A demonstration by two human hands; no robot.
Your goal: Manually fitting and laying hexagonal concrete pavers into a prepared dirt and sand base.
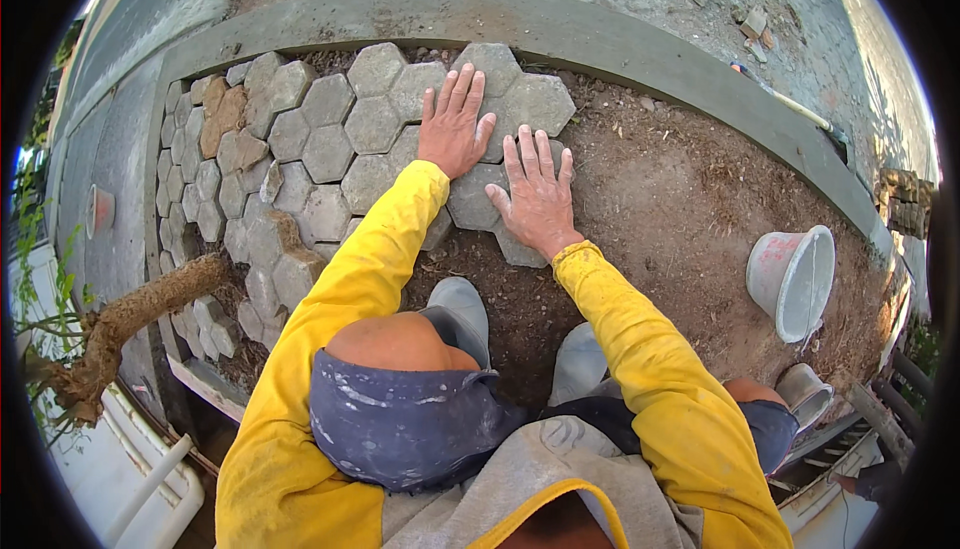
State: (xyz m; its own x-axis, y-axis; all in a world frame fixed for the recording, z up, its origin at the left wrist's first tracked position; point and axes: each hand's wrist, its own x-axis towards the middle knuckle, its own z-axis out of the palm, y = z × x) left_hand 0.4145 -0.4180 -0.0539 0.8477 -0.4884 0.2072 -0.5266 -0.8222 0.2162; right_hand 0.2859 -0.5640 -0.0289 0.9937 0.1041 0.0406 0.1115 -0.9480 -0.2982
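Hexagonal concrete pavers (371, 124) fill the left part of a soil bed (680, 189), reaching from its far-left corner past the middle of its far edge; bare brown soil takes up the right part. A grey concrete curb (400, 11) runs along the far edge. A tree trunk (150, 324) leans over the bed's left edge, in the way of the pavers near that side. Toward the right edge sits a pale tub (766, 271), with a smaller bucket (797, 386) toward the near-right corner. Two grey rubber boots (462, 311) stand on the soil, just short of the paving. Brown lumps (224, 119) lie among the pavers at the left.

The left hand (458, 124) lies palm down over the pavers near the far edge, fingers slightly parted, thumb out to the right. The right hand (537, 192), nearer the body, is palm down at the paving's right margin, fingers spread, thumb pointing left.

Both palms are hidden, so how firmly they press cannot be told. The knees and clothing cover much of the near edge; the smaller bucket is partly behind the right knee.
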